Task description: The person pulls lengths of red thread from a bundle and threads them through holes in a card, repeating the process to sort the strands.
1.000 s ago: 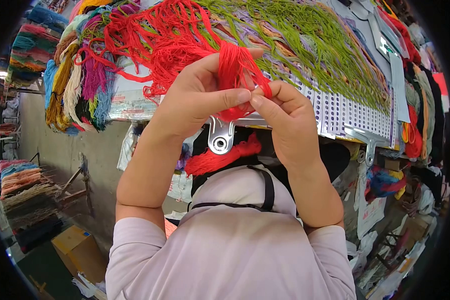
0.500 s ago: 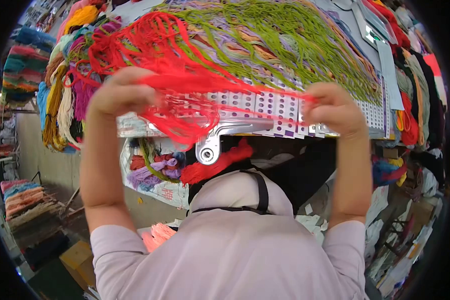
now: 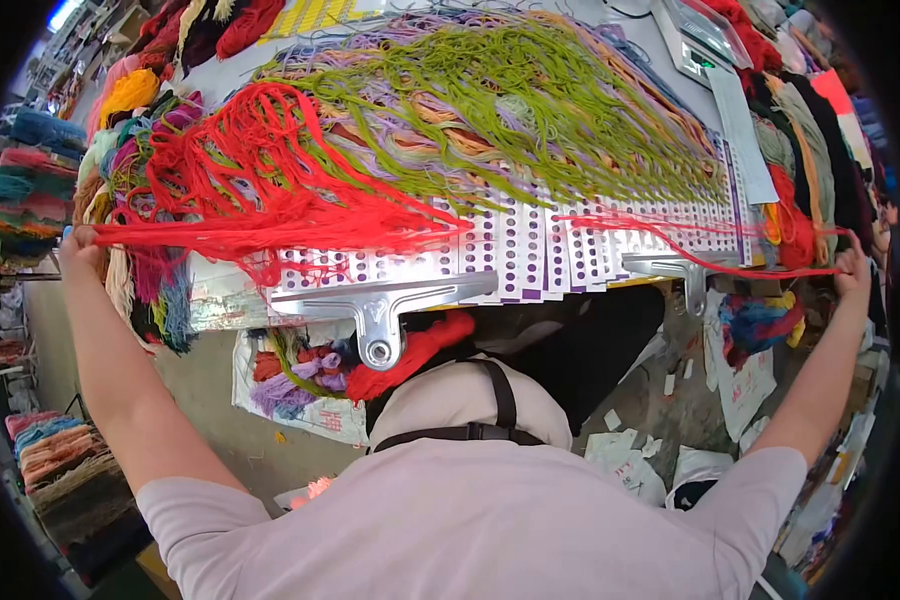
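Note:
My left hand [image 3: 80,248], far out at the left, is closed around one end of a bunch of red yarn [image 3: 300,228]. Off to the far right, my right hand [image 3: 851,266] pinches a few thin red strands, which run from the middle of the table. Beneath the yarn lie white cards with rows of punched holes [image 3: 530,250], threaded with green, lilac and orange yarn [image 3: 530,100]. A large silver clip [image 3: 385,315] grips the cards' front edge, and a second silver clip [image 3: 692,268] sits further right.
Skeins of coloured yarn [image 3: 135,92] hang at the table's left side, and more skeins [image 3: 795,235] hang at the right. A device with a display [image 3: 705,40] lies at the back right. Below, a white sack [image 3: 310,400] with yarn is on the floor.
My hands have moved far apart, left to the left and right to the right. The red yarn between them is drawn out sideways, with thin strands pulled toward the right.

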`<action>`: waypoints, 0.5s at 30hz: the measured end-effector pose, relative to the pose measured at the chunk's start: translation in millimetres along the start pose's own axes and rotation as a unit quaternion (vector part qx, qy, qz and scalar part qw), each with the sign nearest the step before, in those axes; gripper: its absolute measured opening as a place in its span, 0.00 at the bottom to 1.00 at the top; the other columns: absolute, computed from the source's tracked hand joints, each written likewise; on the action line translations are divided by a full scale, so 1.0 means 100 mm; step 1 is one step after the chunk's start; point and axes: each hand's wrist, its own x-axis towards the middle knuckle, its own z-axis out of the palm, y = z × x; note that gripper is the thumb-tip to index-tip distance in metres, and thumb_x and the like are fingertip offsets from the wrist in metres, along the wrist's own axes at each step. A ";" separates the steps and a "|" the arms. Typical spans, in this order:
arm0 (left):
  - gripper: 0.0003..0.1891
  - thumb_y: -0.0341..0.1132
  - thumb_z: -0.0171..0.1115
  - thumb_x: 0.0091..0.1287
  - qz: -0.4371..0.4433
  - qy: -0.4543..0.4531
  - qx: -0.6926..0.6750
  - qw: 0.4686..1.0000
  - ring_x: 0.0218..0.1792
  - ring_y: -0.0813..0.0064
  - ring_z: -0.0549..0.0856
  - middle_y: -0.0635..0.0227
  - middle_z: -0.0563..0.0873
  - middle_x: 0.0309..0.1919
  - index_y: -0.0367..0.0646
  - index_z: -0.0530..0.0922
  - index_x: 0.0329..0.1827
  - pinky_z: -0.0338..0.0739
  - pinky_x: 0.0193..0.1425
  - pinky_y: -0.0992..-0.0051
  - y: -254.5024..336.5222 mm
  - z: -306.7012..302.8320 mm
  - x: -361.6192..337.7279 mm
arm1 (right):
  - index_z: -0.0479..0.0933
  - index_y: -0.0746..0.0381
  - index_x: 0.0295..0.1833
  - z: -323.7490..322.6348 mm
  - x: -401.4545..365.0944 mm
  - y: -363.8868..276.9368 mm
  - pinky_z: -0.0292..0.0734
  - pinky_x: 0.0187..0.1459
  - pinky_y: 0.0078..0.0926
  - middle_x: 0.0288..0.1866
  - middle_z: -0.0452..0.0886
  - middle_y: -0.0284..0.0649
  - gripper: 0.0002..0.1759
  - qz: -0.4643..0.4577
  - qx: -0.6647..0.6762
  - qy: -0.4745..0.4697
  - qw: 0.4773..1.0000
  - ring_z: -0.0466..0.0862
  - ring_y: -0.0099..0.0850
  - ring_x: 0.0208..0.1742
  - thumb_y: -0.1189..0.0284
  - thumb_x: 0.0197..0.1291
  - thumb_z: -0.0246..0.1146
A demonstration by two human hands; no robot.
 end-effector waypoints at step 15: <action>0.18 0.34 0.58 0.65 -0.248 -0.386 0.397 0.795 0.15 0.89 0.64 0.67 0.85 0.43 0.33 0.74 0.56 0.61 0.17 0.83 -4.18 2.11 -3.55 | 0.83 0.64 0.33 3.17 -3.34 3.70 0.72 0.27 0.24 0.25 0.80 0.35 0.11 -0.068 -0.374 -0.415 0.827 0.78 0.22 0.24 0.66 0.53 0.66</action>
